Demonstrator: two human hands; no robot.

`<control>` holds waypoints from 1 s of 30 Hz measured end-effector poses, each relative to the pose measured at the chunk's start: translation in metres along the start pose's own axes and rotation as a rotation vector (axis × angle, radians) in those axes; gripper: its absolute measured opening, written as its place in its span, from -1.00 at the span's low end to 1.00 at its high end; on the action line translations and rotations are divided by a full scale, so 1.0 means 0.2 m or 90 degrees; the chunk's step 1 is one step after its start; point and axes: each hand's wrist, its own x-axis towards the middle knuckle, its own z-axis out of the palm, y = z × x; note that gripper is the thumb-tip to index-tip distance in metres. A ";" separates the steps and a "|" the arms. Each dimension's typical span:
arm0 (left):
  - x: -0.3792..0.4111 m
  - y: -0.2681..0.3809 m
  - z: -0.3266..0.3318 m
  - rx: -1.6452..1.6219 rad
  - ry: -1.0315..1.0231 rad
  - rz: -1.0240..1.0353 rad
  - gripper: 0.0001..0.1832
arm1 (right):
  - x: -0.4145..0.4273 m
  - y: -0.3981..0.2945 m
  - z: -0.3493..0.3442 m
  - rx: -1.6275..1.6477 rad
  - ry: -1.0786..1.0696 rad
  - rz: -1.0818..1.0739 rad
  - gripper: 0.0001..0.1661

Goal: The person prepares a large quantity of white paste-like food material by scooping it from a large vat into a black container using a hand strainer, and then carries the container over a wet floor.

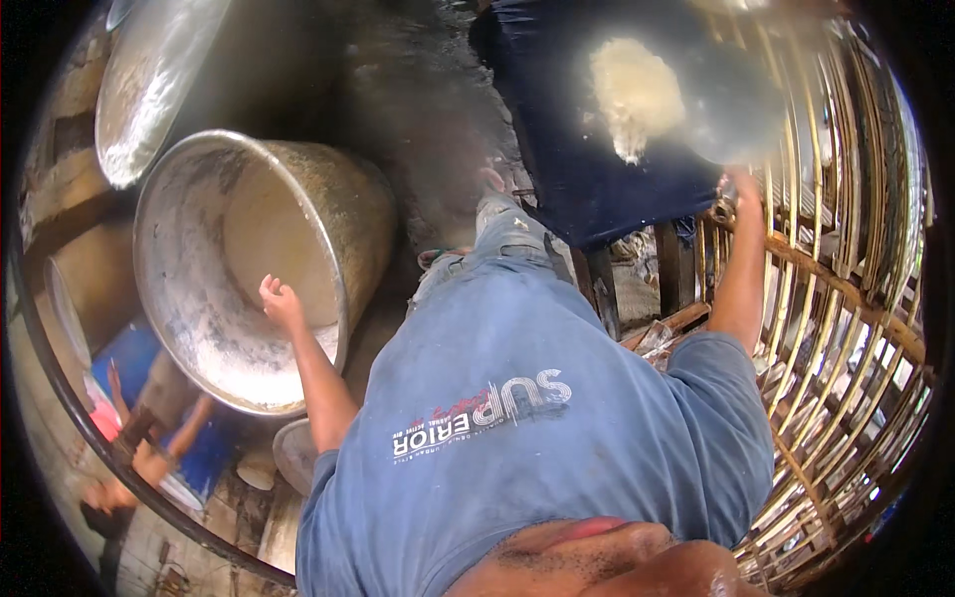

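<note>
My left hand [282, 300] is raised with bent fingers over the mouth of a large metal pot [328, 216] lying tilted; I see nothing in it. At the upper right, my right hand [739, 186] is closed at the near edge of a round, greyish, blurred object [735, 104], seemingly holding it by that edge. Beside this object, a pale, whitish mass [638, 93] lies on a dark blue sheet [582, 194]. Haze over the upper part of the view hides the details of the round object.
A slatted bamboo wall [813, 298] runs along the right side. Another metal vessel [149, 89] leans at the upper left. Beyond a dark curved rail [171, 522], a person [149, 463] is at the lower left, near blue containers. Wooden posts stand under the sheet.
</note>
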 end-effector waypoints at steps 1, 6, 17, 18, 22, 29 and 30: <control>-0.04 -0.09 0.00 -0.003 0.013 -0.015 -0.60 | -0.07 -0.06 0.02 -0.016 0.061 -0.015 -0.94; -0.29 -0.49 -0.05 -0.051 0.049 -0.035 -0.59 | -0.27 -0.18 0.11 -0.454 0.520 -0.175 -0.53; -0.68 -1.04 -0.17 0.017 0.059 -0.153 -0.67 | -1.42 -0.28 1.51 0.049 -0.472 -0.288 -0.63; -0.65 -0.99 -0.20 0.015 0.065 -0.166 -0.67 | -1.74 -0.27 1.70 0.001 -0.487 -0.210 -0.63; -0.60 -0.95 -0.24 0.098 0.063 -0.299 -0.71 | -2.19 -0.04 2.45 -0.174 -0.701 -0.189 -0.74; -0.57 -0.93 -0.23 0.167 0.155 -0.289 -0.70 | -2.20 0.89 3.59 -0.207 -0.822 0.261 -0.90; -0.55 -0.92 -0.24 0.171 0.141 -0.291 -0.70 | -2.07 1.13 3.76 -0.304 -0.766 0.307 -0.86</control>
